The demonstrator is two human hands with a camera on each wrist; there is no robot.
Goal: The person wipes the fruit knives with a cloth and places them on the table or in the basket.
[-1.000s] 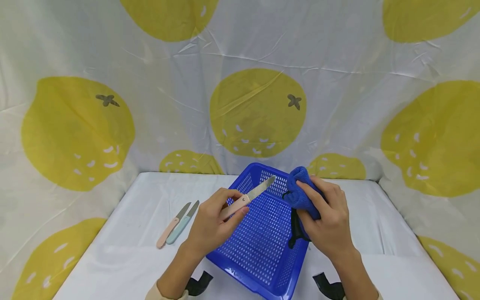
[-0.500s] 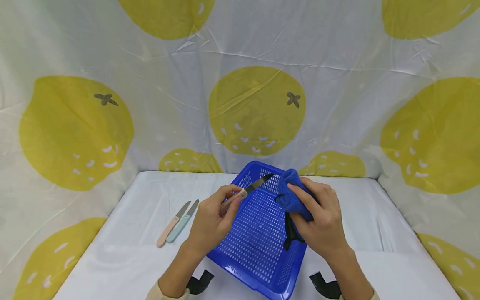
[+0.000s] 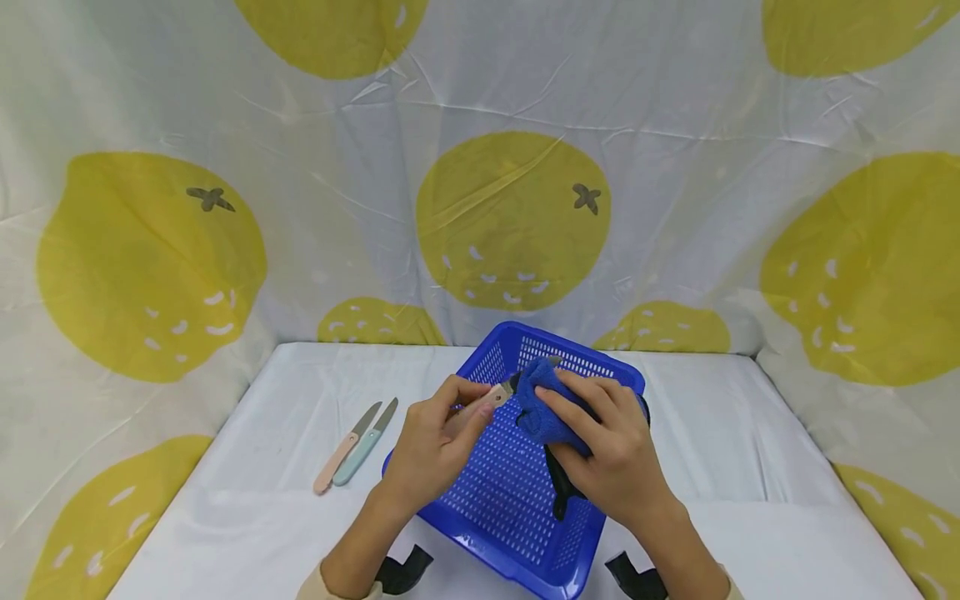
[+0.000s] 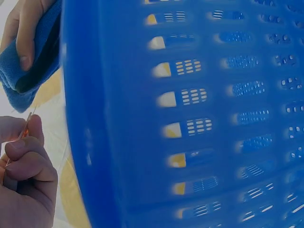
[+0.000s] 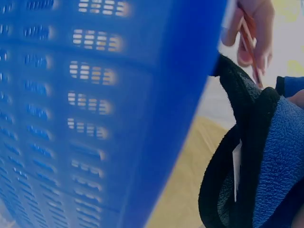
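My left hand (image 3: 435, 442) pinches the pale pink handle of a small knife (image 3: 474, 410) over the blue basket. A blue towel (image 3: 549, 415) with black edging is bunched in my right hand (image 3: 611, 454). The towel is folded around the knife's blade, hiding most of it; a bit of the tip shows beyond the cloth. In the left wrist view, my left fingers (image 4: 28, 164) hold the knife just below the towel (image 4: 19, 71). The right wrist view shows the towel's black border (image 5: 251, 123) hanging beside the basket.
The perforated blue plastic basket (image 3: 480, 547) stands under both hands. Left of it, a pink-handled knife (image 3: 341, 454) and a light-blue-handled knife (image 3: 363, 450) lie side by side on the white cloth (image 3: 247, 467). A lemon-patterned curtain (image 3: 675, 208) hangs behind.
My right hand has moved left with the towel, from beside the knife onto its blade. My left hand turned the knife over and keeps hold of its handle.
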